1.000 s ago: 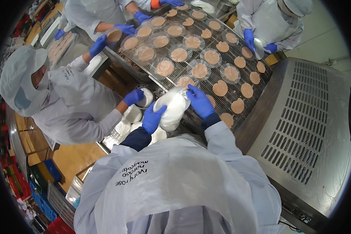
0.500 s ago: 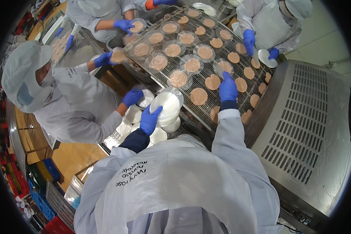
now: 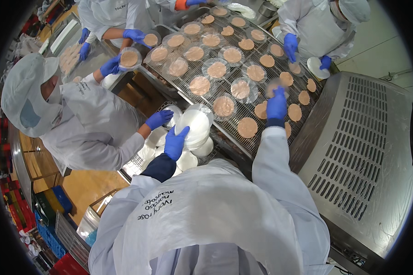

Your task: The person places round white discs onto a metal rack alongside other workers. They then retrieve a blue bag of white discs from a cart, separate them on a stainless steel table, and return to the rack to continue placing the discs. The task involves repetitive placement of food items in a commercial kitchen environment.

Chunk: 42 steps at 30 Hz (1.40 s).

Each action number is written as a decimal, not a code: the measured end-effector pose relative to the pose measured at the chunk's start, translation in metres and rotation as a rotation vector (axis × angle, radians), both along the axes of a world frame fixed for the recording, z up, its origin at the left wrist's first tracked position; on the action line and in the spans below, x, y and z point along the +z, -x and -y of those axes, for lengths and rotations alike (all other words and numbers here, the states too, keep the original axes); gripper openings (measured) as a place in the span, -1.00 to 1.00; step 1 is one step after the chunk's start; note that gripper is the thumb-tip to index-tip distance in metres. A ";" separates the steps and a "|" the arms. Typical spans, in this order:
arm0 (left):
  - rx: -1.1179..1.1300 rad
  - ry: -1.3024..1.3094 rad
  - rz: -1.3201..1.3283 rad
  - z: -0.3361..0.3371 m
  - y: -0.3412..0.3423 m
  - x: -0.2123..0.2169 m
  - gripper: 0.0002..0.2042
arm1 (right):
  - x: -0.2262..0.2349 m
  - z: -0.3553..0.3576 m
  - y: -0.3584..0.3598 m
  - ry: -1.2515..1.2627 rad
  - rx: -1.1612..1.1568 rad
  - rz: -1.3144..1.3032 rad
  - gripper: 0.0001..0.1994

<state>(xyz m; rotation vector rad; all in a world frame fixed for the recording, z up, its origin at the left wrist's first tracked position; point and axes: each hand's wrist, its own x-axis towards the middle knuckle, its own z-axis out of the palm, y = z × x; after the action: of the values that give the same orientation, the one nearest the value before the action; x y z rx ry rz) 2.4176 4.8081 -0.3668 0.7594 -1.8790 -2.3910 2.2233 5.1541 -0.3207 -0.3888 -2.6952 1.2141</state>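
My left hand (image 3: 175, 143), in a blue glove, is closed on a stack of thin round white sheets (image 3: 193, 124), held above more white stacks. My right hand (image 3: 276, 106), also gloved, is over the wire-mesh conveyor (image 3: 236, 137), fingertips at a flat round pink patty (image 3: 274, 86). Motion smears these fingers; whether they hold a sheet cannot be made out. Several patties lie around it: a bare one (image 3: 247, 127) nearer me, and others covered by clear round sheets, such as one patty (image 3: 223, 106) left of the hand.
A slotted steel housing (image 3: 348, 146) borders the conveyor on the right. At left, a co-worker (image 3: 85, 123) holds a sheeted patty (image 3: 129, 58), the other hand by the white stacks (image 3: 186, 160). Another person (image 3: 112, 18) stands behind; one at far right holds white sheets (image 3: 317, 68).
The patties have shifted toward me and to the right. My right hand has moved slightly right, to another patty. My left hand stays with its stack. The left co-worker's patty has moved left.
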 end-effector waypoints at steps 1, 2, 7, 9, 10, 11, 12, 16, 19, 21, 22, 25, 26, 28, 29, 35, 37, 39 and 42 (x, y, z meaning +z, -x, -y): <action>-0.010 0.001 -0.013 -0.005 0.000 0.000 -0.58 | -0.020 -0.013 0.015 -0.066 0.051 -0.064 -0.71; -0.013 -0.009 -0.024 -0.011 0.000 -0.002 -0.58 | -0.040 -0.026 0.032 -0.135 0.104 -0.130 -0.70; -0.045 -0.049 -0.029 -0.038 0.007 -0.009 -0.58 | -0.092 0.039 0.042 -0.461 0.535 -0.324 -0.62; -0.048 -0.053 -0.021 -0.044 0.007 -0.008 -0.58 | -0.089 0.057 0.017 -0.345 0.543 -0.310 -0.61; -0.041 -0.053 -0.030 -0.047 0.006 -0.009 -0.59 | -0.077 0.047 0.010 -0.320 0.539 -0.112 -0.65; -0.003 -0.054 -0.030 -0.048 -0.001 -0.011 -0.59 | -0.028 0.048 -0.010 -0.295 0.563 0.092 -0.67; -0.012 -0.053 -0.039 -0.051 -0.003 -0.009 -0.59 | 0.005 0.040 -0.031 -0.272 0.549 0.295 -0.69; -0.060 -0.069 -0.032 -0.069 -0.009 -0.011 -0.57 | 0.010 0.013 -0.096 -0.305 0.788 0.221 -0.68; -0.109 -0.014 -0.070 -0.090 -0.005 -0.006 -0.58 | 0.012 0.032 -0.116 0.027 0.590 0.224 -0.68; -0.135 0.021 -0.116 -0.106 -0.009 0.003 -0.59 | 0.014 0.035 -0.125 0.117 0.622 0.312 -0.67; -0.145 0.037 -0.138 -0.113 -0.012 0.005 -0.59 | 0.009 0.028 -0.128 0.190 0.568 0.211 -0.68; -0.096 -0.009 -0.104 -0.121 -0.018 0.010 -0.60 | 0.028 0.006 -0.117 0.627 0.420 0.096 -0.72; -0.102 -0.010 -0.095 -0.124 -0.022 0.013 -0.60 | 0.016 -0.025 -0.102 0.501 0.411 0.062 -0.73; -0.108 -0.019 -0.055 -0.125 -0.033 0.019 -0.61 | 0.012 -0.086 -0.068 0.293 0.247 0.083 -0.75; -0.112 0.002 -0.054 -0.127 -0.036 0.015 -0.61 | 0.017 -0.114 -0.055 0.109 0.064 0.061 -0.74; -0.118 -0.011 -0.044 -0.146 -0.051 0.014 -0.61 | -0.051 -0.170 -0.027 -0.172 0.022 0.011 -0.65; -0.087 -0.012 -0.038 -0.154 -0.055 0.014 -0.62 | -0.046 -0.163 -0.044 -0.020 0.011 0.048 -0.65; -0.069 -0.006 -0.031 -0.157 -0.060 0.008 -0.62 | -0.009 -0.182 -0.055 -0.485 0.091 0.358 -0.64; -0.090 -0.018 -0.020 -0.166 -0.066 0.012 -0.62 | -0.047 -0.238 -0.081 -0.131 -0.354 0.037 -0.66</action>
<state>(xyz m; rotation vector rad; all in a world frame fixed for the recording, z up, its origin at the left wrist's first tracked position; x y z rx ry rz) 2.4840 4.9745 -0.3552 0.6633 -1.9265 -2.4613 2.3046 5.3920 -0.3677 -0.8322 -2.5686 0.9342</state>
